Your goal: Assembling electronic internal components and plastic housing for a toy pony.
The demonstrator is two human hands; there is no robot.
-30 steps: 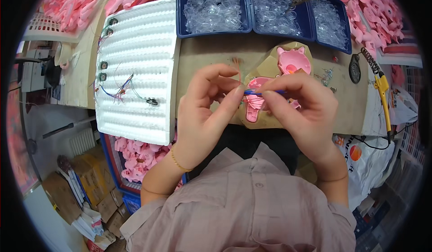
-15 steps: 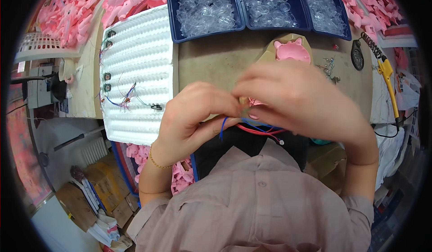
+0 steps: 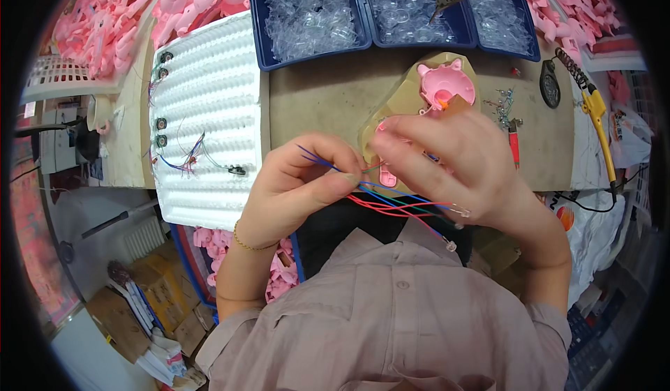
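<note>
My left hand is closed in a pinch on a bundle of thin wires, holding them between thumb and forefinger. Blue ends stick up past its fingers; red, blue and green strands trail right, with small clear LED-like tips at their ends. My right hand hovers just right of the pinch, above the trailing wires. Its fingers are loosely bent and apart, slightly blurred, with nothing visible held. Beyond it a pink animal-shaped plastic shell lies open on a tan holder, its lower part hidden by the right hand.
A white ridged foam tray with small round parts and wires stands left. Blue bins of clear plastic pieces line the back. At right are a red-handled tool, loose metal bits and a yellow soldering iron. Pink parts heap at far left.
My right hand has lifted away from the left fingertips, its fingers parting. My left hand keeps its pinch; the wires now fan out to the right. The view has shifted slightly.
</note>
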